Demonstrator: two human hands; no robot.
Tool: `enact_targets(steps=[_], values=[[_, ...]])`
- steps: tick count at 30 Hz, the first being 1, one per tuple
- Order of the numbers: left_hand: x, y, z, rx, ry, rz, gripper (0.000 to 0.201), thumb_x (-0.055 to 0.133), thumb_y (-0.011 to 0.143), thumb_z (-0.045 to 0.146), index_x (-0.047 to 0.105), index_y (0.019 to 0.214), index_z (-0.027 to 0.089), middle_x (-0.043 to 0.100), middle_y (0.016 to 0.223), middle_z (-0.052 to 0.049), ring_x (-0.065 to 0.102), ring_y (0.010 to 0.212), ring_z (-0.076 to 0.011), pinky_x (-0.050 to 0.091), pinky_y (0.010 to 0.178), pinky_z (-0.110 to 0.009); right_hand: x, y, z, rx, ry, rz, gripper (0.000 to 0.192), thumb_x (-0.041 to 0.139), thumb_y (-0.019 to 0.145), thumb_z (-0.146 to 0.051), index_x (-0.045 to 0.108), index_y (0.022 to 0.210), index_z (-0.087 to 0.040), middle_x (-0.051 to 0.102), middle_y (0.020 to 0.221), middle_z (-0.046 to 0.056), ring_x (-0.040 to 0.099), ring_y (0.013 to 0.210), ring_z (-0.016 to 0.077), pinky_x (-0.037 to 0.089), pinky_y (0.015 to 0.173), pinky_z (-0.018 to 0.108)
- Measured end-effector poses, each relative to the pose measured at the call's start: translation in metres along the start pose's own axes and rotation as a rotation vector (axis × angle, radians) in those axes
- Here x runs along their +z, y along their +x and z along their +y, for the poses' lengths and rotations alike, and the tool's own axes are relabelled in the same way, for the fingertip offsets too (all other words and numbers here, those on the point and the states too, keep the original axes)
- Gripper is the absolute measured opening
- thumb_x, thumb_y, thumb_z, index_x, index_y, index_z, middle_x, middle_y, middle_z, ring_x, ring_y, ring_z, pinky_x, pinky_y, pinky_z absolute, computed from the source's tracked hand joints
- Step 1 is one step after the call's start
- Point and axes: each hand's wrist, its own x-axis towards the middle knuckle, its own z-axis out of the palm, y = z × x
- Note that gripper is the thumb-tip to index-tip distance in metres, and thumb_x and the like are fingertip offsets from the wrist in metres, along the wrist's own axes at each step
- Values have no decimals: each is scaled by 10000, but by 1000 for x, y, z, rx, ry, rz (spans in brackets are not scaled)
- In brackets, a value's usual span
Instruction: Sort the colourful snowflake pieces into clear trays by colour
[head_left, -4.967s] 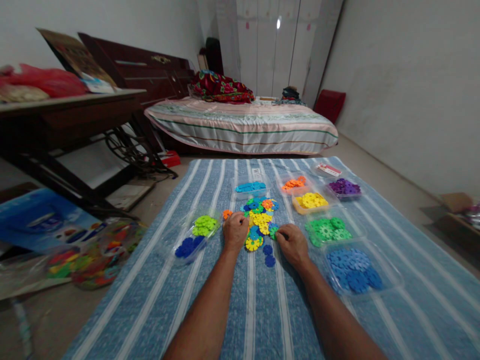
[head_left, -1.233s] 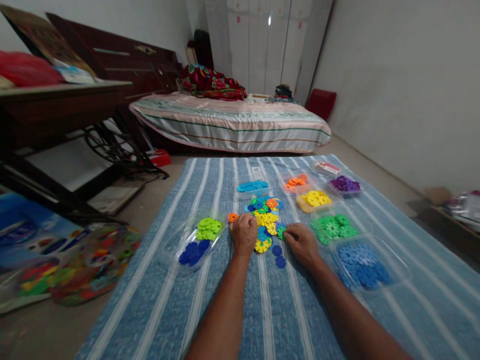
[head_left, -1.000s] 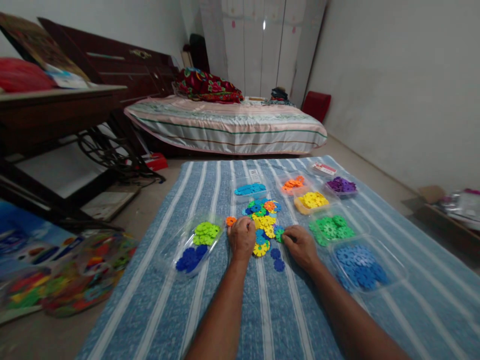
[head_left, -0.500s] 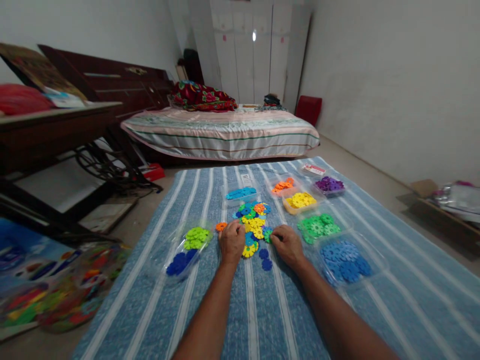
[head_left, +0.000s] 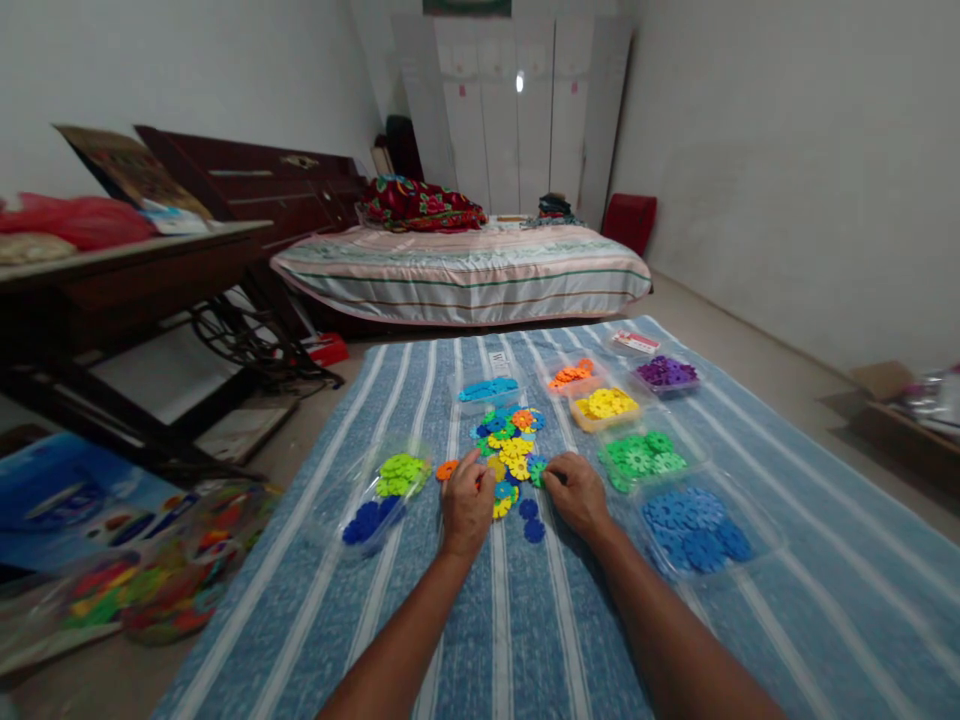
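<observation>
An assembly of notched plastic discs (head_left: 516, 447), mostly yellow, blue and green, lies on the striped cloth between my hands. My left hand (head_left: 468, 510) is closed at its left side, with a darker yellow notched disc (head_left: 496, 466) at the fingertips. A bit of orange shows by those fingers. At the right side, my right hand (head_left: 579, 496) pinches the edge of a green notched disc (head_left: 537, 474); its fingertips are partly hidden. An orange disc (head_left: 447, 470) lies just left of my left hand. Loose dark blue discs (head_left: 533, 530) rest between my wrists.
Clear tubs hold light green and dark blue discs (head_left: 402, 474) at left, and light blue ones (head_left: 489, 389) behind. Along the right are tubs of orange (head_left: 571, 375), yellow (head_left: 607, 403), purple (head_left: 667, 371), green (head_left: 645, 455) and blue discs (head_left: 694, 525). A bed (head_left: 465, 275) stands beyond.
My left hand has opened its grip slightly, its index finger now raised, and a darker yellow disc shows at its fingertips. My right hand stays nearly in place. The view has shifted slightly.
</observation>
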Motion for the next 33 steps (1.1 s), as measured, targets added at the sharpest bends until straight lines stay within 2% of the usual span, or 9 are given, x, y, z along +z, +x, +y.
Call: enact_targets(steps=[5, 9, 16, 33], values=[[-9, -5, 1, -9, -37, 11, 236, 483, 859, 289, 616, 689, 196, 668, 1183, -125, 601, 1150, -247, 457, 1021, -440, 0, 0, 0, 7, 15, -7, 185, 536, 827, -236, 674, 715, -186, 646, 805, 38, 566, 833, 184, 386, 765, 272], [-9, -3, 1, -43, -29, 20, 227, 491, 849, 279, 610, 673, 197, 688, 1122, -121, 618, 1107, -246, 474, 998, -438, 0, 0, 1, 5, 15, -3, 187, 528, 823, -244, 670, 718, -185, 645, 798, 40, 565, 820, 187, 387, 758, 279], [-13, -3, 3, -10, -76, -18, 233, 480, 851, 266, 623, 680, 199, 709, 1038, -97, 646, 1015, -219, 505, 941, -408, 0, -1, 0, -4, 16, -2, 214, 506, 830, -267, 668, 714, -190, 642, 785, 38, 567, 817, 187, 390, 765, 279], [-16, -1, 0, 9, -100, -50, 204, 497, 837, 260, 618, 683, 203, 701, 932, -66, 641, 944, -198, 507, 893, -363, 0, 0, 2, 11, 3, -20, 213, 510, 833, -280, 671, 724, -194, 644, 787, 42, 572, 820, 196, 397, 761, 292]])
